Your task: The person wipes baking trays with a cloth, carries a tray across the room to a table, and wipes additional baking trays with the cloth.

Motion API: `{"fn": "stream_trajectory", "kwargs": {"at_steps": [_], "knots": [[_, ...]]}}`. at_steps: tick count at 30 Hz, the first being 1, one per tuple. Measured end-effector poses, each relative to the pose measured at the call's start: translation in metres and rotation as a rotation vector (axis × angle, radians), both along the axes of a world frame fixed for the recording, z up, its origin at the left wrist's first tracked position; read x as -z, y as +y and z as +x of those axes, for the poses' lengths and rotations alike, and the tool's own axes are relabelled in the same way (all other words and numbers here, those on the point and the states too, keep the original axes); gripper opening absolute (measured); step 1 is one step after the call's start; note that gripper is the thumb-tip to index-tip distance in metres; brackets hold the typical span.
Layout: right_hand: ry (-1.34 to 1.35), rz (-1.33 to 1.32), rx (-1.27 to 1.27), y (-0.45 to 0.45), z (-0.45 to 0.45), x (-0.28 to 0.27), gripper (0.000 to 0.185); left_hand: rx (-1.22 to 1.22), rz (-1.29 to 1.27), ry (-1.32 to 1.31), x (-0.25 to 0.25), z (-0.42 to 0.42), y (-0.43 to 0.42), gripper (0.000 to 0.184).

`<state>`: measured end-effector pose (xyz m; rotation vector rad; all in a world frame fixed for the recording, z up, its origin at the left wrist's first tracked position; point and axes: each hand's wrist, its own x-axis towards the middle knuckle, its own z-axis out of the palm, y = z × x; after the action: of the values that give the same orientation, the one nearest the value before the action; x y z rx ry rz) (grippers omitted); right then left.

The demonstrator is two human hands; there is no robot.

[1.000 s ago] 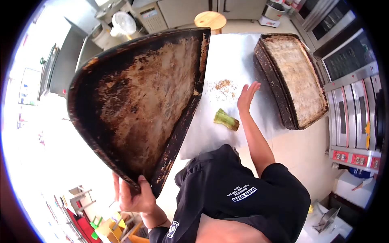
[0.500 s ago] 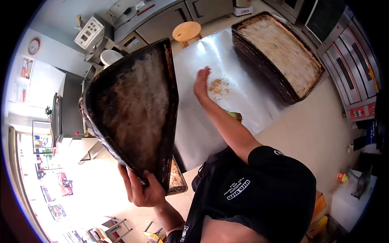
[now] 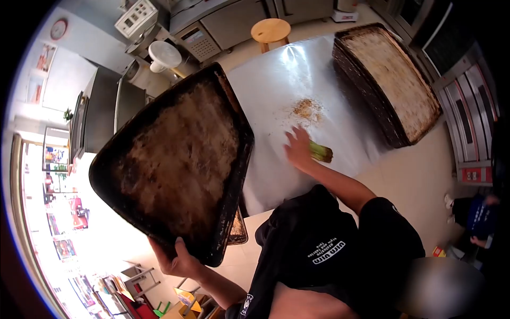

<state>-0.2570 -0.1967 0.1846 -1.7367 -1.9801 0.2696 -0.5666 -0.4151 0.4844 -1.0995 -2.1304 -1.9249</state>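
Note:
My left hand (image 3: 178,259) grips the lower corner of a dark, stained baking tray (image 3: 183,154), which is tilted up at the left. Its thumb lies on the tray's inner side. Over the metal-covered table (image 3: 271,175), my right hand (image 3: 298,148) is spread with nothing held in it. Just right of that hand lies a green folded cloth or pad (image 3: 320,152) with a brown end. Brown crumbs (image 3: 307,110) are scattered on the table beyond the hand. Stacked trays (image 3: 390,80) with a pale, worn top surface stand at the table's right side.
Another tray (image 3: 237,229) shows partly beneath the held one. A round wooden stool (image 3: 270,32) and a white fan (image 3: 165,56) stand past the table. Ovens (image 3: 467,117) line the right. A person in blue (image 3: 481,215) is at the lower right.
The held tray first moved lower and turned, then came nearer the table's left edge. My right hand has swept left and then back toward me, beside the green cloth. The camera view has shifted.

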Motion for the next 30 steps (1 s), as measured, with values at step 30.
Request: {"fn": "stream_trajectory", "kwargs": {"at_steps": [30], "knots": [[0.214, -0.041, -0.105, 0.085, -0.121, -0.002, 0.043, -0.021, -0.072, -0.001, 0.006, -0.061, -0.042, 0.057]]}}
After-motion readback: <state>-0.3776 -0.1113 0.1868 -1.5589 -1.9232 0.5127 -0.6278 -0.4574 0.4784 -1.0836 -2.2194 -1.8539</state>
